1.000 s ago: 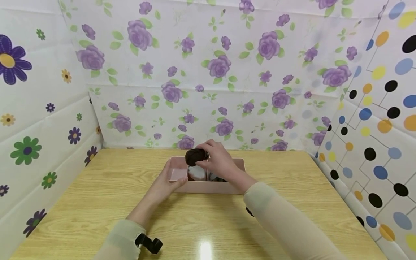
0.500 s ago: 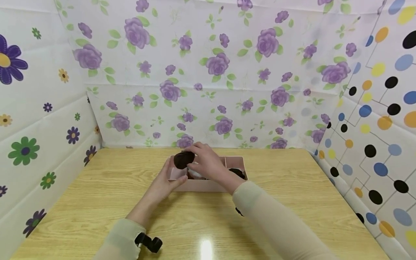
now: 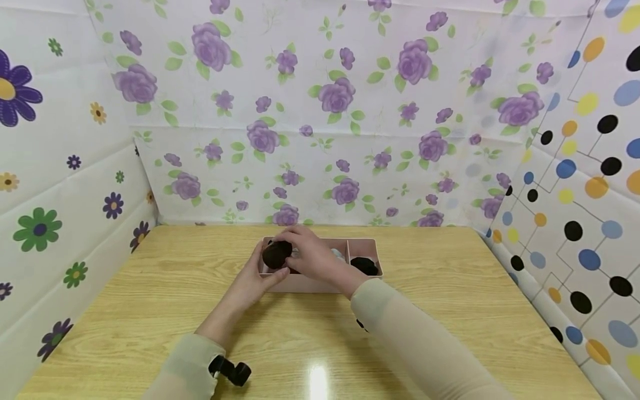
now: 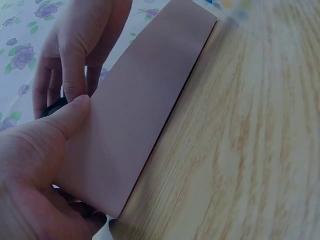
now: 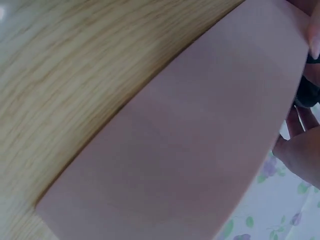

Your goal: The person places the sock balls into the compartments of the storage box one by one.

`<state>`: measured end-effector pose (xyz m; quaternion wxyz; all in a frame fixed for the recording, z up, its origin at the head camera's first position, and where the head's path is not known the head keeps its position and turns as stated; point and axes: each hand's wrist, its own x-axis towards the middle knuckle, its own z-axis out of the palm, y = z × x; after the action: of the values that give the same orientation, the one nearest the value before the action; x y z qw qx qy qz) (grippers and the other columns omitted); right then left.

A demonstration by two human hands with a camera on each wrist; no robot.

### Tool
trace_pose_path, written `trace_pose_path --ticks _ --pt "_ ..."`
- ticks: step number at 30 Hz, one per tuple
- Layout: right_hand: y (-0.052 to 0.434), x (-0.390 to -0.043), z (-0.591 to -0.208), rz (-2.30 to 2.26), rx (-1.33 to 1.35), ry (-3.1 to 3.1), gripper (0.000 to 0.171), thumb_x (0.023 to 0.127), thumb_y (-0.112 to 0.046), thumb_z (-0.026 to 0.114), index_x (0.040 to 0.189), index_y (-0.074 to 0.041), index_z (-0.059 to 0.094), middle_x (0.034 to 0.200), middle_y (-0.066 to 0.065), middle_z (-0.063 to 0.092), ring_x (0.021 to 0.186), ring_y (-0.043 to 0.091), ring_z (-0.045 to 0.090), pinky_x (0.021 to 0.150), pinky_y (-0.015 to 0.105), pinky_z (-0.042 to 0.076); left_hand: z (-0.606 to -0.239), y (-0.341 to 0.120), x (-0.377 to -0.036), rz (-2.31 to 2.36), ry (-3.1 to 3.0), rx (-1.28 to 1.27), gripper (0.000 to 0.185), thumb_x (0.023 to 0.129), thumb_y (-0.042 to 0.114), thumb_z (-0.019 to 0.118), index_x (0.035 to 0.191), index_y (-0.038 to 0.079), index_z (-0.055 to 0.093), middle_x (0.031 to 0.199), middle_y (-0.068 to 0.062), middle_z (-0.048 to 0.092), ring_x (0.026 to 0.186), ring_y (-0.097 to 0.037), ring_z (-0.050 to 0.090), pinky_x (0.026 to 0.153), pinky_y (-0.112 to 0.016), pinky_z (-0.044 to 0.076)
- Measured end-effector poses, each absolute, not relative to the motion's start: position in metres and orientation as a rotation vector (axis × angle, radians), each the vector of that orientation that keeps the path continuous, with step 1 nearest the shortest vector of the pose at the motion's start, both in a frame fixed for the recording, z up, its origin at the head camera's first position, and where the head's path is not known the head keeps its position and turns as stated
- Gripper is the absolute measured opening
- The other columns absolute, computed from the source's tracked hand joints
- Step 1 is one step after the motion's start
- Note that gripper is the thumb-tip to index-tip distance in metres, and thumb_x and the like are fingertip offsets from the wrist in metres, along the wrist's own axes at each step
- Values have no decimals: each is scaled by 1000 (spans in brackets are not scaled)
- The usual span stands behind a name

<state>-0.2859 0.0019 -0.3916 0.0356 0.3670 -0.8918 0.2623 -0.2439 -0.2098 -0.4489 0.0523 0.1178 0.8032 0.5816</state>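
Note:
My right hand (image 3: 312,256) pinches a dark brown, rounded bundle, like rolled socks (image 3: 276,254), between thumb and fingers. The bundle sits at the left compartment of a pale pink divided box (image 3: 310,285), low at its rim. My left hand (image 3: 250,284) grips the box's left end, its thumb over the front rim. In the left wrist view, the left thumb (image 4: 75,112) lies close to the right hand's fingers at the rim. The right wrist view has mostly the box's front wall (image 5: 175,125), with part of the dark bundle (image 5: 306,94) at the edge.
A black bundle (image 3: 364,266) lies in the box's right compartment, and a whitish one (image 3: 338,254) shows partly behind my right hand. The box stands on a wood-grain table (image 3: 240,344) near its back edge. Patterned cloth walls (image 3: 330,139) enclose three sides.
My right hand has moved left and down with the dark bundle, from above the middle compartments to the left one. The black bundle at the right has come into view. The left hand holds still.

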Motion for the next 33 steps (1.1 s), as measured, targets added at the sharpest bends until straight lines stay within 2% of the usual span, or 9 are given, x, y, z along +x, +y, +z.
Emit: trace_pose_path --ticks 4,9,11,17,23,28,33 --pt "7 -285 -397 809 1127 -2787 56 111 -10 68 164 -22 56 165 9 51 148 32 52 108 45 57 -449 -207 -243 1722 2479 343 120 104 49 78 177 16 -11 185 -10 4 154 -40 46 122 -58 45" --pt "11 -283 -398 807 1116 -2795 53 114 -11 61 166 -24 54 167 8 50 149 31 53 103 45 58 -448 -207 -242 1607 2586 314 121 103 55 77 177 15 -10 184 -18 10 166 -42 21 129 -65 30" --pt "13 -283 -398 783 1091 -2802 52 115 -13 60 165 -23 55 168 7 50 149 31 52 105 45 58 -448 -207 -242 1590 2595 304 121 104 53 77 177 14 -12 183 -21 8 167 -42 14 131 -65 24" --pt "22 -284 -396 707 999 -2791 54 114 -12 63 166 -21 53 164 5 56 147 31 55 116 48 52 -446 -207 -243 1570 2610 248 120 104 50 77 177 17 -12 183 -21 3 167 -43 12 133 -64 19" --pt "33 -277 -398 611 855 -2787 52 113 -14 66 164 -21 55 162 1 59 152 26 52 135 56 21 -446 -210 -243 1513 2654 238 121 103 53 78 178 12 -7 182 -25 6 166 -46 14 133 -65 16" --pt "48 -266 -398 600 781 -2781 51 113 -25 68 163 -19 57 164 4 57 154 27 49 135 60 13 -442 -217 -240 1481 2721 307 116 106 50 74 176 5 -8 182 -26 1 166 -47 12 133 -63 16" --pt "72 -255 -394 548 783 -2782 59 112 -35 69 165 -14 54 168 9 52 156 32 45 135 62 12 -431 -217 -234 1252 2912 378 119 103 58 75 176 3 -3 182 -27 4 165 -51 15 130 -69 23"
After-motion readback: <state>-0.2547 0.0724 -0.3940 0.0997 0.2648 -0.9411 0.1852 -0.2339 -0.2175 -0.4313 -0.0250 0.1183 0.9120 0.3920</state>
